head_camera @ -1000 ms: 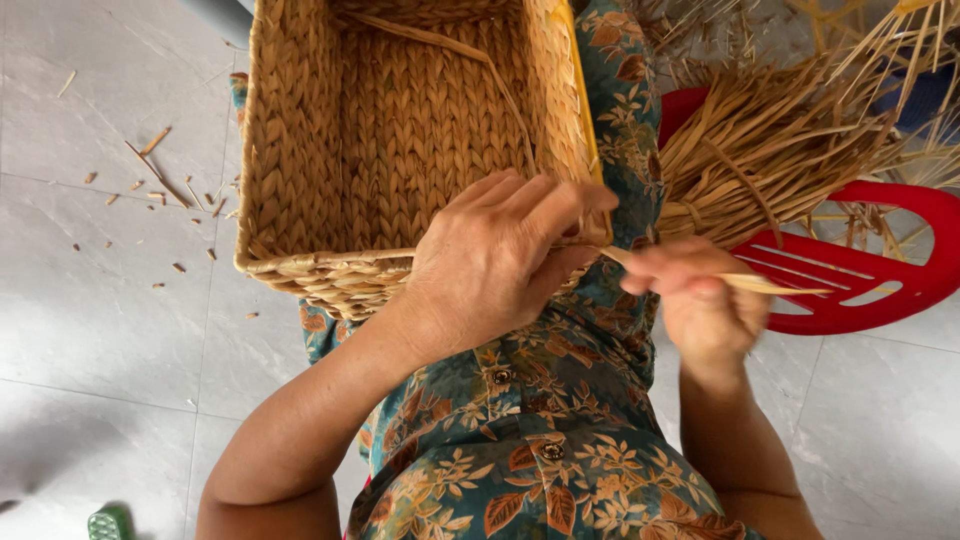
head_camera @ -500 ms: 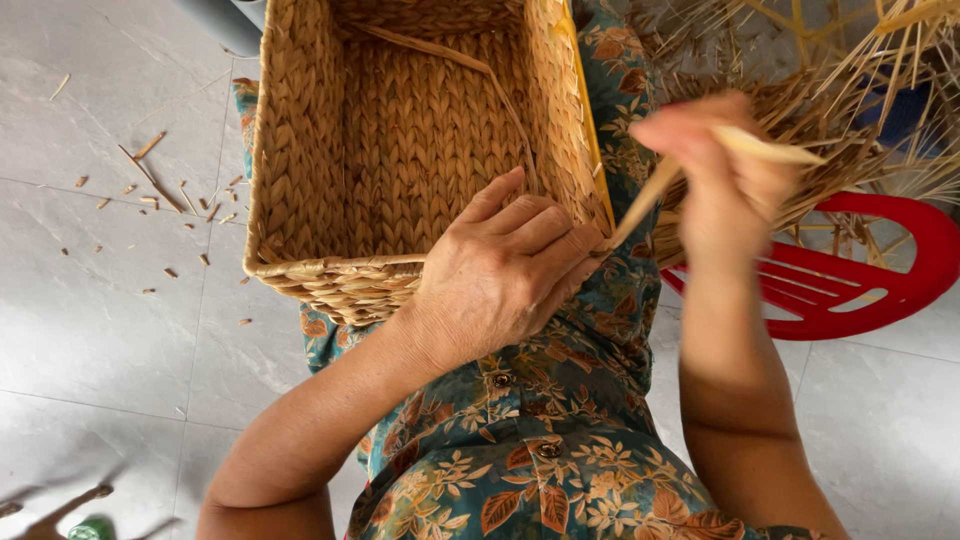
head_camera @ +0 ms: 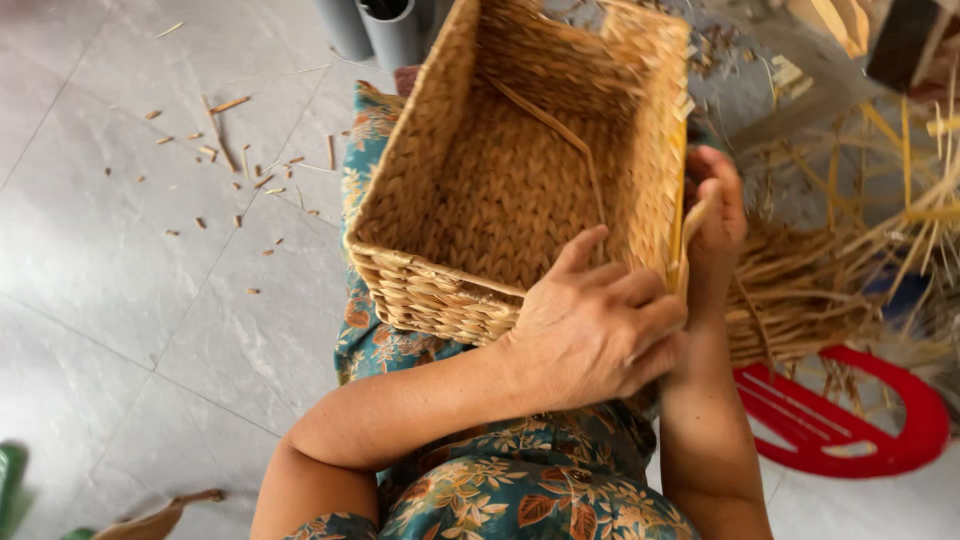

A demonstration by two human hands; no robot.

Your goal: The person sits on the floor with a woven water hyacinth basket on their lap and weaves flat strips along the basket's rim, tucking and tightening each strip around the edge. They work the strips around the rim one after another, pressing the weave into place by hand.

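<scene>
While the rectangular woven basket (head_camera: 510,190) rests tilted on the person's lap, open side up, its near corner sits under the left hand (head_camera: 590,335). That hand lies flat-ish over the corner rim, fingers spread and curled lightly down the outer right wall, thumb pointing up along the inside edge; it presses on the basket rather than closing round anything. The right hand (head_camera: 715,215) is up against the outside of the right wall, fingers bent and pinched on a flat pale straw strip (head_camera: 690,240) that runs down beside the rim, though how tightly it grips I cannot tell from here. A loose strand (head_camera: 560,135) crosses the basket's inside. Just to the right lies a bundle of dry straw (head_camera: 800,290), partly over a red plastic stool (head_camera: 860,440). The grey tiled floor (head_camera: 120,270) to the left is scattered with short straw cuttings (head_camera: 225,150), and the lap is covered in teal floral cloth (head_camera: 500,490).
</scene>
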